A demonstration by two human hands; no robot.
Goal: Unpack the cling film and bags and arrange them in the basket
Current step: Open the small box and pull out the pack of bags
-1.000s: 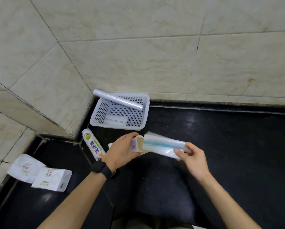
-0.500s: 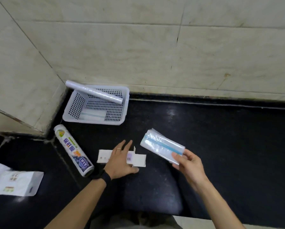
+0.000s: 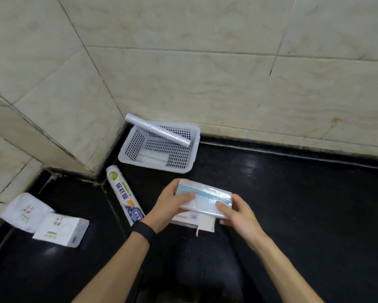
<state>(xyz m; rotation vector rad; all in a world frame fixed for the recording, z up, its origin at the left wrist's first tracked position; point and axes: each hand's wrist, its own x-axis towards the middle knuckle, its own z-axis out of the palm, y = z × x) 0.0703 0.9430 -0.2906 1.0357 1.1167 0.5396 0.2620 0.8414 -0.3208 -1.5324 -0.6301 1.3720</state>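
we're gripping bag stack [image 3: 204,201] in left hand [image 3: 169,206] and right hand [image 3: 236,212]; basket [image 3: 184,168] already holding roll [image 3: 159,132], bags; packaged cling film [image 3: 125,196] still waiting on worktop.

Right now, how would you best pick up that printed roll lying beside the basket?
Grip the printed roll around its middle, coming down from above with fingers across its width. It lies flat on the black counter, long and round, with bare counter on both sides and its far end near the basket.
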